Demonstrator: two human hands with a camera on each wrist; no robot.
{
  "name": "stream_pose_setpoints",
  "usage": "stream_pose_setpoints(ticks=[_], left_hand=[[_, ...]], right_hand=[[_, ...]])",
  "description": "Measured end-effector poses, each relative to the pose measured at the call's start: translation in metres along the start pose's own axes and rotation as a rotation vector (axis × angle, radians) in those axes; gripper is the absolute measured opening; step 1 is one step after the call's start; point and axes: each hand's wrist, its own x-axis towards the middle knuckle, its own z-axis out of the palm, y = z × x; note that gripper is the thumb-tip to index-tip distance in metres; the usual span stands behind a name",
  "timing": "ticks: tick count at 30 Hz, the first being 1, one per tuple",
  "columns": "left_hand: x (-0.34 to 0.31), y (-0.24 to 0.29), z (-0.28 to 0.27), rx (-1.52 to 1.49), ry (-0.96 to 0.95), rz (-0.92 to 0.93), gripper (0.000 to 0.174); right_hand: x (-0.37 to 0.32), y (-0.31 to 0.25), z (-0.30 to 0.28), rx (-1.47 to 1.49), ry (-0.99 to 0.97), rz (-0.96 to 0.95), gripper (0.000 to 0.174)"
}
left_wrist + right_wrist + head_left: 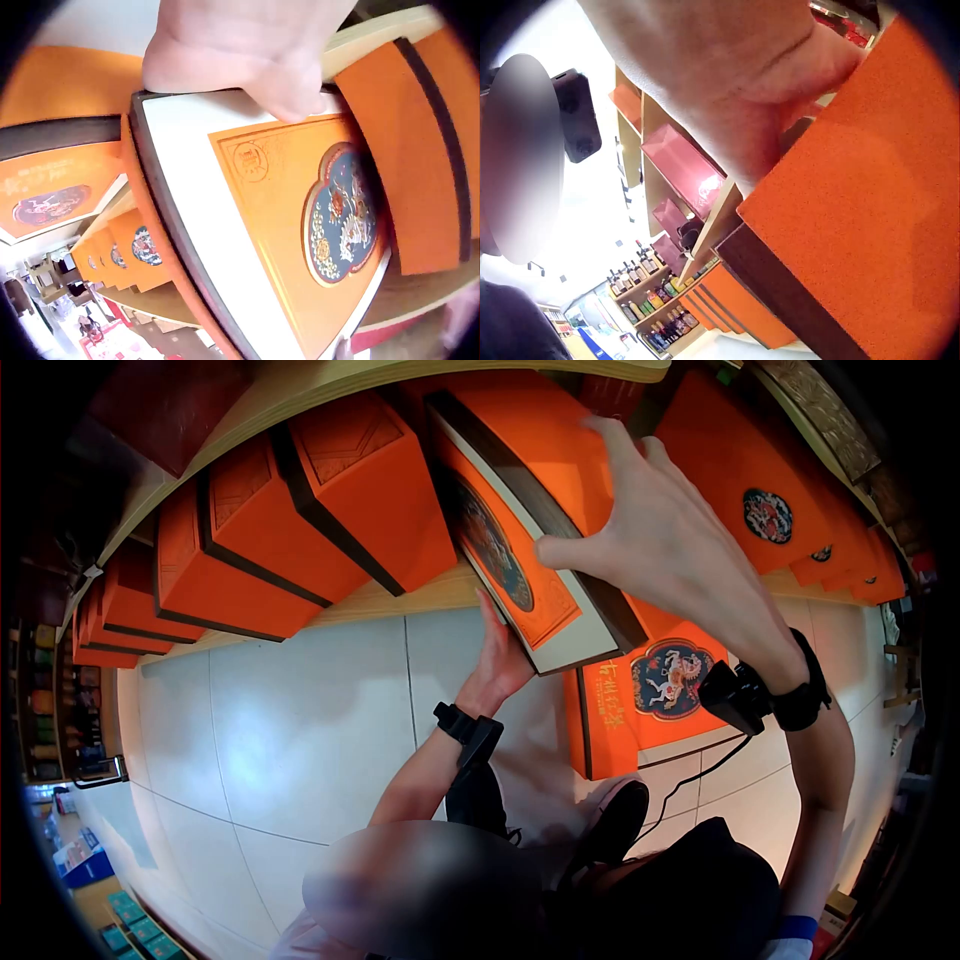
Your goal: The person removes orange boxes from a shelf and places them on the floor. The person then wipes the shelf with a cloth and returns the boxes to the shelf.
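We hold the orange gift box tilted over the wooden shelf edge, one side close against a neighbouring box. Our right hand rests splayed and open on its side. Our left hand presses straight fingers against its lower front rim.

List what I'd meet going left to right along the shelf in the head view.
From the left: leaning orange boxes → tilted box with the blue medallion → right hand, fingers spread on that box → orange boxes with round emblems. The left hand sits under the tilted box, so it is left out.
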Motion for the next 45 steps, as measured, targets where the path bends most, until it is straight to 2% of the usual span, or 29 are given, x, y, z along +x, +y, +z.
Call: stream_pose_setpoints(ticks=[4, 8, 11, 17, 20, 22, 23, 25, 28, 30, 33, 35, 37, 40, 42, 45], left_hand=[[-0.003, -0.001, 0.007, 0.087, 0.032, -0.015, 0.107], [-0.017, -0.002, 0.021, 0.102, 0.081, -0.007, 0.100], [-0.028, -0.003, 0.029, 0.091, 0.132, -0.021, 0.097], [-0.039, -0.005, 0.025, -0.010, 0.211, -0.061, 0.090], [-0.039, -0.008, 0.025, 0.008, 0.204, -0.040, 0.088], [-0.040, -0.011, 0.026, 0.035, 0.185, -0.024, 0.087], [-0.040, -0.012, 0.027, 0.048, 0.235, -0.024, 0.086], [-0.040, -0.014, 0.027, 0.063, 0.287, -0.026, 0.086], [-0.039, -0.020, 0.036, 0.073, 0.180, -0.002, 0.084], [-0.043, -0.022, 0.046, 0.212, 0.234, 0.034, 0.084], [-0.044, -0.023, 0.044, 0.228, 0.285, 0.002, 0.085], [-0.044, -0.022, 0.046, 0.249, 0.279, 0.011, 0.086], [-0.042, -0.022, 0.048, 0.272, 0.270, 0.019, 0.086], [-0.043, -0.026, 0.046, 0.284, 0.271, 0.014, 0.095], [-0.047, -0.029, 0.043, 0.243, 0.311, 0.002, 0.085], [-0.052, -0.033, 0.048, 0.282, 0.351, 0.027, 0.084]], right_hand=[[-0.006, 0.003, -0.001, -0.036, 0.015, -0.002, 0.100], [-0.007, 0.000, -0.017, -0.023, -0.048, 0.075, 0.098], [-0.017, 0.009, -0.022, -0.014, -0.003, 0.108, 0.095], [-0.053, 0.027, -0.030, 0.129, -0.097, 0.208, 0.091], [-0.072, 0.042, -0.033, 0.394, -0.115, 0.274, 0.093], [-0.085, 0.054, -0.031, 0.389, -0.068, 0.254, 0.091], [-0.090, 0.057, -0.029, 0.381, -0.018, 0.234, 0.089], [-0.100, 0.059, -0.033, 0.460, -0.062, 0.282, 0.090], [-0.115, 0.078, -0.035, 0.544, -0.091, 0.299, 0.092], [-0.123, 0.086, -0.038, 0.573, -0.120, 0.338, 0.093], [-0.134, 0.096, -0.037, 0.639, -0.143, 0.398, 0.096], [-0.143, 0.099, -0.035, 0.711, -0.146, 0.432, 0.100], [-0.154, 0.102, -0.035, 0.657, -0.155, 0.468, 0.105], [-0.164, 0.103, -0.036, 0.689, -0.163, 0.521, 0.116], [-0.172, 0.113, -0.033, 0.724, -0.170, 0.512, 0.117], [-0.184, 0.129, -0.027, 0.761, -0.195, 0.492, 0.120]])
